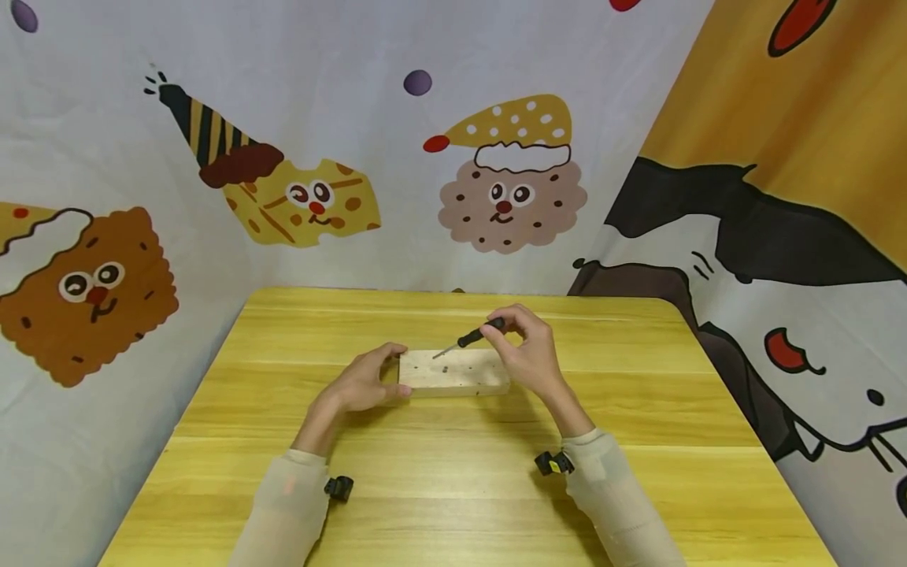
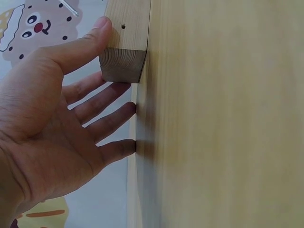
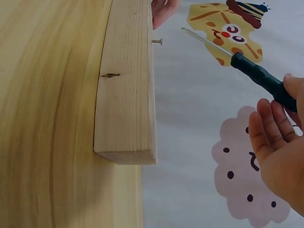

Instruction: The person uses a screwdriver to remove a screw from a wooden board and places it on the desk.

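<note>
A pale wooden block (image 1: 460,380) lies on the table, with several small dark holes along its top. One screw (image 3: 157,42) stands partly out of that face, its head raised clear of the wood. At the block's left end my left hand (image 1: 363,382) grips it, thumb on the near side and forefinger on the far side, the other fingers spread loosely. My right hand (image 1: 530,354) holds a black-handled screwdriver (image 1: 471,338) by the handle's end, above the block's right part. The metal tip slants down to the left and is apart from the screw in the right wrist view.
The yellow wood-grain table (image 1: 439,488) extends all around the block. Behind it hangs a light curtain (image 1: 397,268) printed with cartoon biscuits and cheese. Small black cameras (image 1: 339,489) are strapped at both wrists over pale sleeves (image 1: 286,504).
</note>
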Tool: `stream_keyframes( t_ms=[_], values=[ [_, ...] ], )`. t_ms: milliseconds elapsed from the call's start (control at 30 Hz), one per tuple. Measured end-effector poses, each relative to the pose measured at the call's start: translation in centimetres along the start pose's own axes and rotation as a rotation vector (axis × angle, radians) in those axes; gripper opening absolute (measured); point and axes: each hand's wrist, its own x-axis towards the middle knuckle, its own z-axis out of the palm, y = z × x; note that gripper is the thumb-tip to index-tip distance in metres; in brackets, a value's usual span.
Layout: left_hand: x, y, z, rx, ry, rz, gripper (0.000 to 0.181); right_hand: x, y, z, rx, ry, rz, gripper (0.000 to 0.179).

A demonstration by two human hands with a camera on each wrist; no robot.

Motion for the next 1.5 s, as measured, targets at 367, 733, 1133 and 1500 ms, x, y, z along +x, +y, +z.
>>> stream_keyframes(
  t_ms=[367, 733, 1133, 1500],
  values=[
    [-0.2, 0.0, 0.1, -0.007, -0.004, 0.002, 0.082, -0.5, 0.6, -0.8, 0.017, -0.007, 0.005, 0.015],
    [-0.2, 0.2, 0.0, -0.007, -0.007, 0.012, 0.082, -1.0, 1.1, -1.5, 0.008, 0.011, 0.016, 0.016],
    [-0.3, 0.0, 0.2, -0.002, -0.002, 0.016, 0.082, -1.2, -1.8, -2.2, 0.041, 0.04, 0.042, 0.017],
    [-0.5, 0.0, 0.0, 0.003, -0.017, 0.026, 0.086, -1.8, -1.4, -3.2, 0.043, 0.053, 0.122, 0.018]
  ],
)
